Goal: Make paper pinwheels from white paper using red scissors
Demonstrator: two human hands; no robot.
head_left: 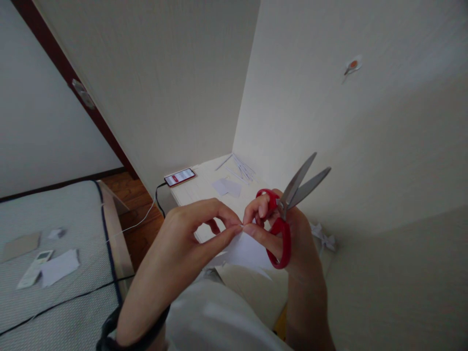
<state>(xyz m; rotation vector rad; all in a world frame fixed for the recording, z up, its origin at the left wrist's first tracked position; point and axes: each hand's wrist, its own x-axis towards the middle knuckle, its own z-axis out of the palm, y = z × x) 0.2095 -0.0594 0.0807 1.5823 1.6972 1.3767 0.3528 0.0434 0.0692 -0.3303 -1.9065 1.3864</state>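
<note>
My left hand point(208, 229) is closed in a pinch, thumb against forefinger, at the edge of a white sheet of paper point(248, 251). The sheet hangs below the fingertips and is partly hidden by them. My right hand point(278, 229) pinches the same edge, its fingertips touching those of the left. Red-handled scissors point(283, 209) hang on the right hand, with thumb and fingers through the loops. Their blades are spread and point up and right, away from the paper, with nothing between them.
Beyond the hands, a white tabletop point(204, 176) in the wall corner carries paper strips point(241, 168), small paper pieces point(226, 187) and a lit phone point(180, 177) on a cable. At left, a mattress point(84, 219) bears a remote control point(34, 270) and paper point(60, 267).
</note>
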